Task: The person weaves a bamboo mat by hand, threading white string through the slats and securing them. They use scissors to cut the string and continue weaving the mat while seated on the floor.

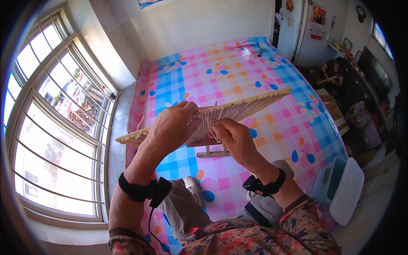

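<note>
A flat panel of thin pale stalks (250, 107), laid side by side with their cut ends along the rim, is held tilted in front of me. My left hand (174, 126) lies over its near side with the fingers bent, gripping the panel near the middle. Just to the right, my right hand (236, 139) is closed in a pinch against the stalks near their centre. Something thin shows at those fingertips, too small to name. Below the panel is a small wooden frame (213, 154), partly hidden by it.
A checked pink and blue sheet (221, 89) covers the surface around my feet. A barred window (59, 114) is on the left. At the right stand a lidded plastic box (329, 182) and wooden boards (335, 114). Another person (333, 72) sits far right. A dark cable (255, 44) lies at the back.
</note>
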{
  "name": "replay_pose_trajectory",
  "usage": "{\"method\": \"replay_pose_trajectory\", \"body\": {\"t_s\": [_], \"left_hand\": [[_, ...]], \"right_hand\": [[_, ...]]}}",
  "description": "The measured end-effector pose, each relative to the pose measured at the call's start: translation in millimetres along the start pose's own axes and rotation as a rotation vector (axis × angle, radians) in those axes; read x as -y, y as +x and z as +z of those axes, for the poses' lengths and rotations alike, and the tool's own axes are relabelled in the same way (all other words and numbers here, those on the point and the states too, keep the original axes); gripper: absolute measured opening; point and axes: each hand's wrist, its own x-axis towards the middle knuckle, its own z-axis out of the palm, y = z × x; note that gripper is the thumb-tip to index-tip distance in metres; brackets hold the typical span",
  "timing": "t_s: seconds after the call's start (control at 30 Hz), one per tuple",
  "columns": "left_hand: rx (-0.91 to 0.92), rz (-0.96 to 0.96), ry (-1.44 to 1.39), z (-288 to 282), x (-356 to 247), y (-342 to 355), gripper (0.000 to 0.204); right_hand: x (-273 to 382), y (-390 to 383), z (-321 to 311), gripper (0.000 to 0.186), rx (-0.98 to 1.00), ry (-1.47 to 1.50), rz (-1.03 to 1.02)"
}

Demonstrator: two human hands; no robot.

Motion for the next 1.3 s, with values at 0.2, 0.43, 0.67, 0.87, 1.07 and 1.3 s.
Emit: {"method": "replay_pose_trajectory", "body": {"t_s": [0.2, 0.43, 0.67, 0.87, 1.07, 1.3], "left_hand": [[-0.018, -0.058, 0.052, 7.0, -10.0, -11.3, 0.024], [-0.091, -0.024, 0.112, 28.2, -37.5, -45.9, 0.019], [-0.096, 0.097, 0.166, 56.9, -63.2, -85.2, 0.019], [-0.087, 0.142, 0.243, 72.6, -77.9, -108.5, 0.03], [-0.104, 0.182, 0.222, 82.1, -82.8, -124.3, 0.028], [-0.084, 0.21, 0.202, 83.5, -80.9, -130.5, 0.023]], "right_hand": [[1.7, -19.4, 1.6, 0.019, 0.043, 0.015, -0.006], [7.4, -61.2, -0.6, 0.021, 0.121, 0.275, 0.337], [0.2, -111.4, -9.2, 0.022, 0.15, 0.364, 0.525], [-11.0, -142.9, -13.2, 0.023, 0.189, 0.394, 0.586], [-29.8, -164.6, -12.7, 0.019, 0.207, 0.376, 0.555], [-39.6, -178.0, -7.2, 0.017, 0.203, 0.319, 0.507]]}}
